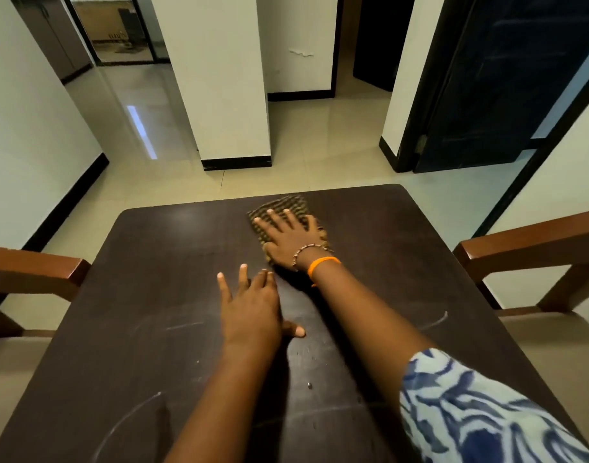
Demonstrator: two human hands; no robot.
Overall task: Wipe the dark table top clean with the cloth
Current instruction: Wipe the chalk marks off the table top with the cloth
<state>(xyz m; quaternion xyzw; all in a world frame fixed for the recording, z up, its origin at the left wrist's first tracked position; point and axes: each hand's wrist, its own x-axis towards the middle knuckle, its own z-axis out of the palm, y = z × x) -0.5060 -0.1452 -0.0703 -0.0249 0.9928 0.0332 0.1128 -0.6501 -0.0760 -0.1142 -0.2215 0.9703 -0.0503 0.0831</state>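
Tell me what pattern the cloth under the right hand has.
The cloth has a small dark-and-tan check, seen best in the head view.

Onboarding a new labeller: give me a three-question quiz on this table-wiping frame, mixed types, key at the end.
1. True or false: the right hand presses flat on the cloth, fingers spread.
2. Multiple choice: where is the left hand? A) gripping the cloth B) flat on the bare table top, nearer the person than the cloth C) lifted off the table
3. Short answer: name one sign that the near part of the table top is not yet clean.

Key:
1. True.
2. B.
3. Pale curved streaks at the near left and another streak at the right; small specks also show.
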